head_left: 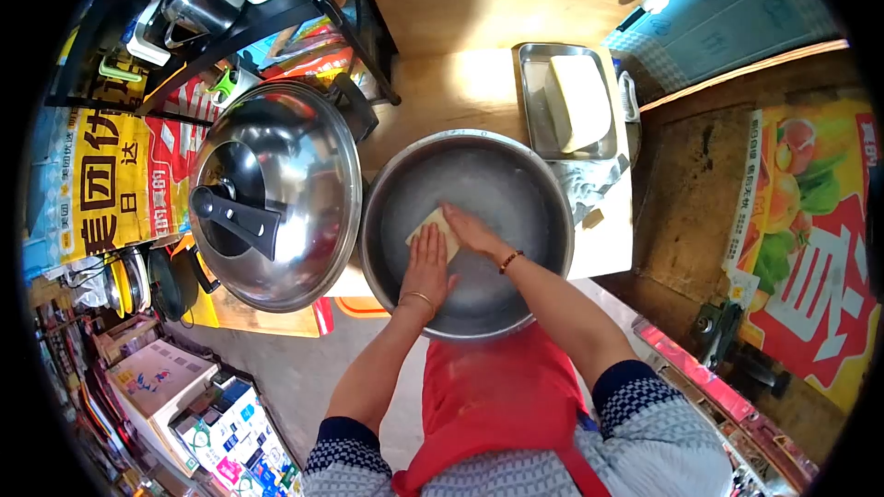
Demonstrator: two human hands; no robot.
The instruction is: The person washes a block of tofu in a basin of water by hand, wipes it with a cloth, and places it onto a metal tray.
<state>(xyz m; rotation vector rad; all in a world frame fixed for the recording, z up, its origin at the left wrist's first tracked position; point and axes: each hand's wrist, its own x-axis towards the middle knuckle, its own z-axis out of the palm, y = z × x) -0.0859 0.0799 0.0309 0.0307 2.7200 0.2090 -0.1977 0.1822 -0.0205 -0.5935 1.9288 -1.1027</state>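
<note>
A large round metal basin (373, 248) stands at the table's front edge. Inside it, a pale flat piece (438, 222), whose material I cannot make out, lies under both hands. My left hand (428, 269) rests on its lower left part with the fingers stretched out. On its right side is my right hand (470, 230), fingers extended and thumb side hidden from clear view. Behind the basin to the right, a metal tray (537, 83) holds a pale yellow block (578, 103).
A big domed metal lid (318, 193) with a black handle stands left of the basin. A black shelf (322, 0) with metal pots rises at the back left. A crumpled cloth (589, 182) lies below the tray. A wooden board (516, 0) leans behind.
</note>
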